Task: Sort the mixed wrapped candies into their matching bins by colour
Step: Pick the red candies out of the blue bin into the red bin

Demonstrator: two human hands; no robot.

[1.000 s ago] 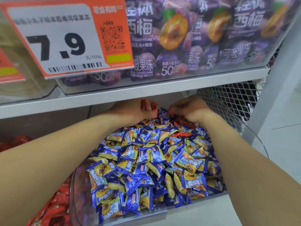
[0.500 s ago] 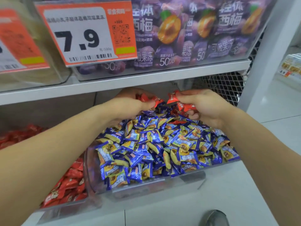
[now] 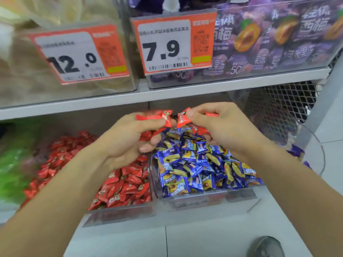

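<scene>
Head view looked down along both bare forearms toward a low shelf of clear bins. At about nine o'clock a blurred mass of green sweets [image 3: 11, 169] smeared the far edge. Next came the red bin [image 3: 118, 214], heaped with red wrapped candies [image 3: 128, 184], and above it at eleven o'clock hung an orange price tag reading 12.0 [image 3: 78, 54]. The left hand [image 3: 128, 143] hovered over the seam between the two bins, near the centre of the frame; its thumb and curled fingers [image 3: 148, 124] clutched a bunch of red candies [image 3: 157, 115], with more red wrappers showing under the palm. At twelve o'clock a second tag read 7.9 [image 3: 172, 43]. Just beside the left hand, almost touching it, the right hand [image 3: 224, 127] pinched a red candy [image 3: 182, 118] between thumb and forefinger, and further red pieces peeked out from beneath its curled fingers. Below both hands, toward five o'clock, sat the blue bin [image 3: 213, 198] full of blue-and-yellow wrapped candies [image 3: 200, 167]. At one o'clock purple plum jelly packs [image 3: 278, 39] filled the upper bin. A white floor [image 3: 213, 242] ran along six o'clock, with a grey shoe [image 3: 267, 247] at its edge.
</scene>
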